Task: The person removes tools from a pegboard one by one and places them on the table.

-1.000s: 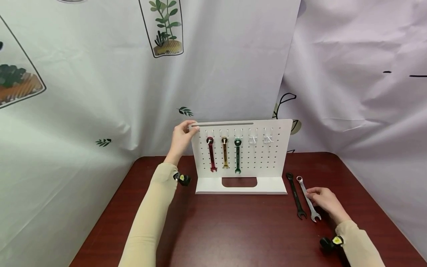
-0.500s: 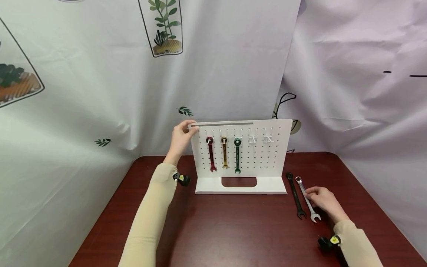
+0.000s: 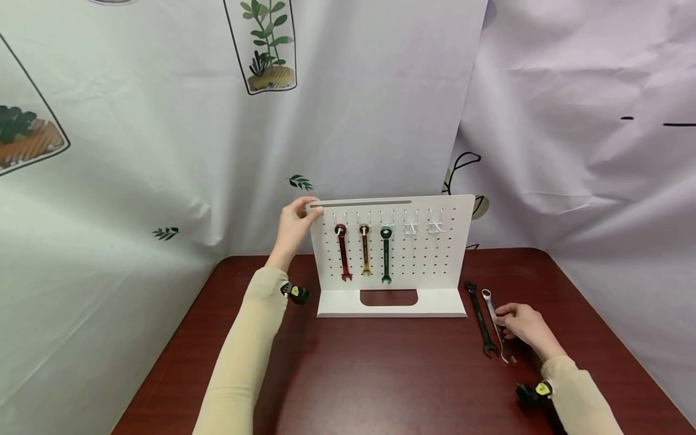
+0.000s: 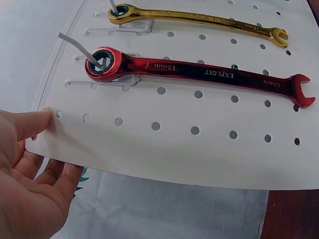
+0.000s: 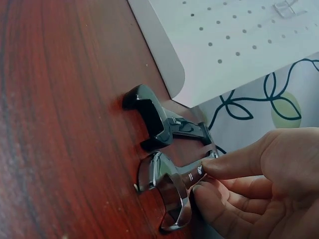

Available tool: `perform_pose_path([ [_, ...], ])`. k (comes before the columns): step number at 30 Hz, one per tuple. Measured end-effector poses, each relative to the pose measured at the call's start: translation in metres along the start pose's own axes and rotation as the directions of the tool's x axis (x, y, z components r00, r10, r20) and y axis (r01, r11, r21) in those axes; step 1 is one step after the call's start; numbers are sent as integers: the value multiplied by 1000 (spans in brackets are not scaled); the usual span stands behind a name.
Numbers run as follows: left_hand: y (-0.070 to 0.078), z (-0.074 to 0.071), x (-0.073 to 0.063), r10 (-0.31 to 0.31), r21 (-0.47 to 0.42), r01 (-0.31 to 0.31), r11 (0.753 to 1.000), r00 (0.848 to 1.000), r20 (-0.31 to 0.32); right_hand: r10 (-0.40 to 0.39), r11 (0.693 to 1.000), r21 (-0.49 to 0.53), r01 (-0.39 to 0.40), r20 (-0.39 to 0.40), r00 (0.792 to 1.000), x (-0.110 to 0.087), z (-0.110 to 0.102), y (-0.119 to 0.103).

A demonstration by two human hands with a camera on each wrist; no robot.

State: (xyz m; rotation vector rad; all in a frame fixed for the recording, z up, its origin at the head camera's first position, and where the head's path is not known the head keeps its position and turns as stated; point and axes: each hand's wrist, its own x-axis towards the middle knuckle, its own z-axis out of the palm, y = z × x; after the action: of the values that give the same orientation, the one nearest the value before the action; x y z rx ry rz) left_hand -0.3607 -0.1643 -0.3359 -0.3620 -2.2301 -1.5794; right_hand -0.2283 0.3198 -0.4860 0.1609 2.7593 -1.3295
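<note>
My left hand (image 3: 294,226) pinches the upper left corner of a white pegboard (image 3: 418,266), thumb in front and fingers behind. A red combination wrench (image 4: 199,72), a gold wrench (image 4: 199,19) and a green wrench (image 3: 386,257) hang by their ring ends from its hooks. At the right, my right hand (image 3: 524,326) pinches the shaft of a silver combination wrench (image 5: 174,184) between thumb and fingers. That wrench is turned on its edge, its open end toward the right wrist camera. Close beside it on the table lies a black wrench (image 3: 481,320).
Two white hooks (image 3: 411,228) on the pegboard's right part carry nothing. The board's base stands on the dark red table (image 3: 380,368). Behind the table hangs a pale printed cloth (image 3: 370,121).
The silver wrench, flat before, has been rolled onto its edge in my right hand, which has shifted slightly left. My left hand keeps its hold on the pegboard.
</note>
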Motion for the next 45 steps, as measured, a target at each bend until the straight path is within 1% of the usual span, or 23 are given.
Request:
perform_pose_path([
  [17,-1,-1,0,17,1,-17,1000,1000,5,-30,1000,-4,30,8,1000,-1,-2,1],
  [21,-1,-1,0,10,3,-10,1000,1000,6,-50,999,-2,50,6,999,0,-3,2],
  [24,-1,0,0,6,2,-6,1000,1000,9,-73,997,-8,73,-9,997,-1,-4,3],
  [26,-2,0,1,4,-1,-4,1000,1000,10,-96,995,-29,95,-26,995,-1,-5,2],
  [31,-2,-1,0,0,-15,0,1000,1000,4,-169,983,-77,164,-56,984,2,-6,-5],
  [35,0,-1,-1,-3,-8,3,1000,1000,0,-207,976,-84,200,-84,975,4,-3,-15],
  [40,1,0,-1,-9,-4,9,1000,1000,-7,-229,972,-82,221,-95,969,9,4,-29],
  [45,0,0,-1,-8,4,8,1000,1000,-6,-238,971,-57,233,-95,967,17,11,-42],
])
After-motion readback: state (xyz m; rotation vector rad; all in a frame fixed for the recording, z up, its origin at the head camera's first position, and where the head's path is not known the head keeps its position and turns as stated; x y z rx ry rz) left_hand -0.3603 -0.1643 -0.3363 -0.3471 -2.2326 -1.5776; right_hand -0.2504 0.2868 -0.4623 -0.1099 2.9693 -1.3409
